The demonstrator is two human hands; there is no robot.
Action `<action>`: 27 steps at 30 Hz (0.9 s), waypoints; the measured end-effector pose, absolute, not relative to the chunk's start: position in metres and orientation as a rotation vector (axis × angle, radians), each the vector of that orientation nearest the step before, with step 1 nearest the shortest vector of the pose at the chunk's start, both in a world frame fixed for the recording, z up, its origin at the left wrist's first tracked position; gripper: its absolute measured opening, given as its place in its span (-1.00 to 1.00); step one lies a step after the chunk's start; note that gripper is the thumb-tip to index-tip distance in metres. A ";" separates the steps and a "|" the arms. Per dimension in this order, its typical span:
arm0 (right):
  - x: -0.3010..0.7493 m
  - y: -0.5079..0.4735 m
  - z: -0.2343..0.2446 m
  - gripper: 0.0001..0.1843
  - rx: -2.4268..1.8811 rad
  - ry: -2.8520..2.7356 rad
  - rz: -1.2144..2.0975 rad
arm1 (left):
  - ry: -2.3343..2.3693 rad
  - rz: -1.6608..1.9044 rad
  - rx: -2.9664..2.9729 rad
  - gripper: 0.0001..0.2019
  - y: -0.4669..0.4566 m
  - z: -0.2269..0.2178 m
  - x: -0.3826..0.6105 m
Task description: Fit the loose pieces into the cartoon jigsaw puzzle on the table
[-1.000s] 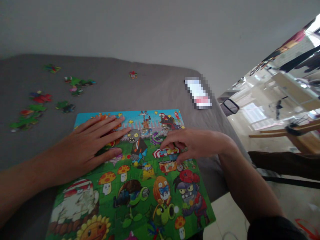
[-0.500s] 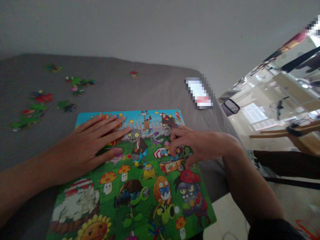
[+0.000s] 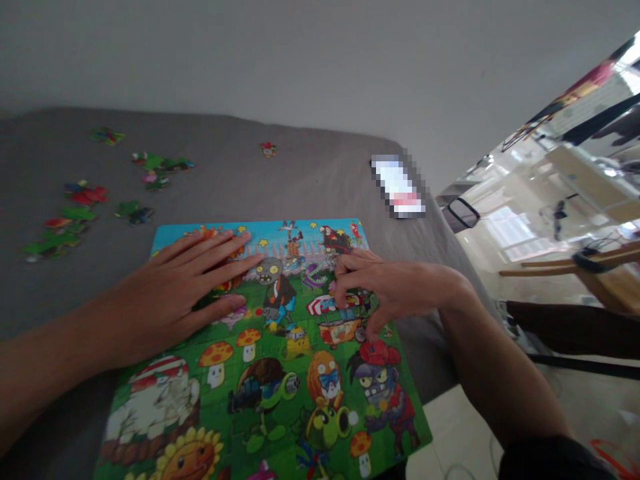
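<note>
A colourful cartoon jigsaw puzzle (image 3: 280, 373) lies assembled on a grey cloth surface (image 3: 280, 180). My left hand (image 3: 175, 293) rests flat on its upper left part, fingers stretched out and together, holding nothing. My right hand (image 3: 385, 290) sits on the puzzle's upper right part, fingers bent with the tips pressing down on the pieces near a red-and-white striped cart picture (image 3: 330, 313). I see nothing held in it.
Several loose puzzle pieces (image 3: 75, 213) lie scattered at the far left of the cloth, and one single piece (image 3: 267, 149) farther back. A blurred-out white object (image 3: 400, 187) lies near the right edge. Beyond that edge are floor, a wooden chair frame (image 3: 575, 263) and furniture.
My right hand has shifted slightly right and up on the puzzle and its fingers have curled more, tips pressing down. My left hand has stayed where it was.
</note>
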State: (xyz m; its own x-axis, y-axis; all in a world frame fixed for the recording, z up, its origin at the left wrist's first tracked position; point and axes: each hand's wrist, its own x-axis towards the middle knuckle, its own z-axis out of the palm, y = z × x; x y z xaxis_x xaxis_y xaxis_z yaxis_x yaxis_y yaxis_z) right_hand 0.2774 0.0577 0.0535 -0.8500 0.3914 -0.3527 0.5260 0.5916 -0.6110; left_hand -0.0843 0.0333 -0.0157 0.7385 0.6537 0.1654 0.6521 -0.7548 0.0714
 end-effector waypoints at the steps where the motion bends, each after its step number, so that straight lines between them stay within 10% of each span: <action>1: 0.279 0.059 0.054 -0.52 0.766 2.654 -1.151 | 1.105 0.269 2.902 -0.41 0.033 -0.015 -0.084; 27: 0.283 0.055 0.023 -0.14 1.117 2.768 -1.006 | 1.186 0.016 2.618 -0.42 0.018 0.015 -0.069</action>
